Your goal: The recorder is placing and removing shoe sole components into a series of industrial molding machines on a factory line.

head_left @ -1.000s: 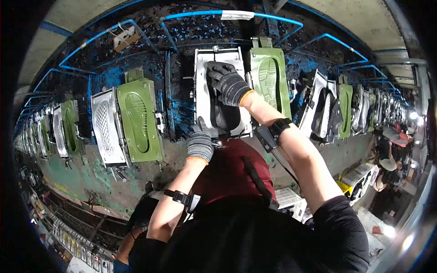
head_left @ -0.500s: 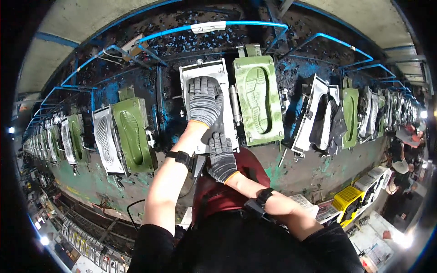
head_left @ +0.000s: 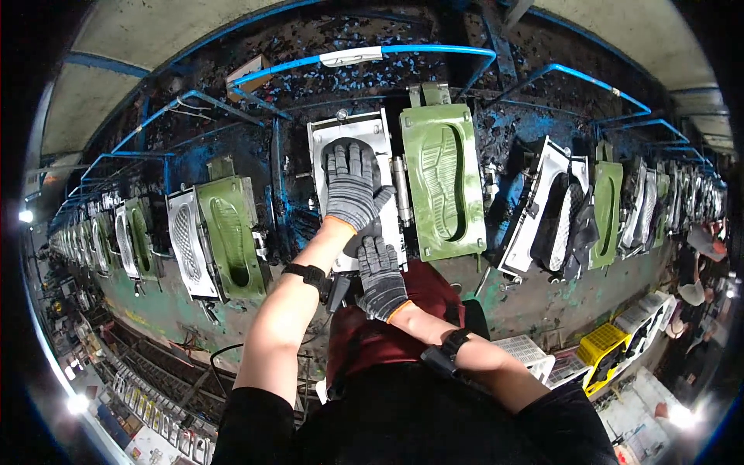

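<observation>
the left hand (head_left: 356, 182), in a grey striped knit glove with an orange cuff, lies palm down with its fingers stretched out nearly side by side and its thumb spread wide to the right. beneath it is a dark sole-shaped piece (head_left: 372, 229), set in the silver mould half (head_left: 374, 126) straight ahead of the person; the hand covers most of it. the right hand (head_left: 380, 279), gloved the same way, sits just below, fingers extended and close together, fingertips at the lower end of the piece. neither hand is closed around anything; whether the right fingertips press on the piece or on the mould's edge, i cannot tell.

each wrist wears a black strap with a small device. just right of the silver half, joined by a metal hinge (head_left: 402, 192), the green mould half (head_left: 442, 182) lies open, its hollow patterned like a shoe sole. to the left is another open pair, a silver plate (head_left: 190, 244) with a raised textured sole and a green plate (head_left: 232, 232). to the right, a tilted silver frame (head_left: 535, 209) stands beside a pale textured sole form (head_left: 563, 225). more moulds run off both ways.

a blue rail (head_left: 403, 49) with white wrapping crosses beyond the moulds, near a cardboard box (head_left: 248, 75). at lower right stands a yellow crate (head_left: 603, 347).
</observation>
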{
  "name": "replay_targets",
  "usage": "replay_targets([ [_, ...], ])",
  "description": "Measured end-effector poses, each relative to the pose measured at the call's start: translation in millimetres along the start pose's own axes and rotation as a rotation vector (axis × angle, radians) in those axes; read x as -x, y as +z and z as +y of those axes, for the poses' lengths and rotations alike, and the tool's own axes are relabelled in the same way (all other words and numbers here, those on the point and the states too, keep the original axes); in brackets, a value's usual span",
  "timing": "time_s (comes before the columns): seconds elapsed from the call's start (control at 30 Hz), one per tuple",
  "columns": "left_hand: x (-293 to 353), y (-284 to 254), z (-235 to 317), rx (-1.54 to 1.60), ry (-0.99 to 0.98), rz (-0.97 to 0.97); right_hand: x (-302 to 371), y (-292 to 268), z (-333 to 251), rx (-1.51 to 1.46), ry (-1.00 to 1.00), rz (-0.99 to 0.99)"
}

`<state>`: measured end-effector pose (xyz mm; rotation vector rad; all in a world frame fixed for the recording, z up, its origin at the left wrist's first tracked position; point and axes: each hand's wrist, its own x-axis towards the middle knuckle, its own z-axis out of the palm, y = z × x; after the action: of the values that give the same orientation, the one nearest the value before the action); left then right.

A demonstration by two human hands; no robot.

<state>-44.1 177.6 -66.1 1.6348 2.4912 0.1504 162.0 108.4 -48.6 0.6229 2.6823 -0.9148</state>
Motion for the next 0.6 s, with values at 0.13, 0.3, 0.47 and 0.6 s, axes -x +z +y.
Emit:
replay_targets([
  [0.13,-7,-23,2,0.038,-0.040,0.009,-2,-5,1,0.074,-0.002,-0.063],
  [0.3,0,6,-21,0.251,-0.081,0.319,-4,0,1,0.026,-0.034,-0.006],
  [0.47,0,27,-23,0.248,-0.005,0.409,-5,-1,0,0.047,-0.052,0.065],
  [0.6,6,26,-15,0.165,0.016,0.318,-5,1,-2,0.103,-0.011,-0.017],
])
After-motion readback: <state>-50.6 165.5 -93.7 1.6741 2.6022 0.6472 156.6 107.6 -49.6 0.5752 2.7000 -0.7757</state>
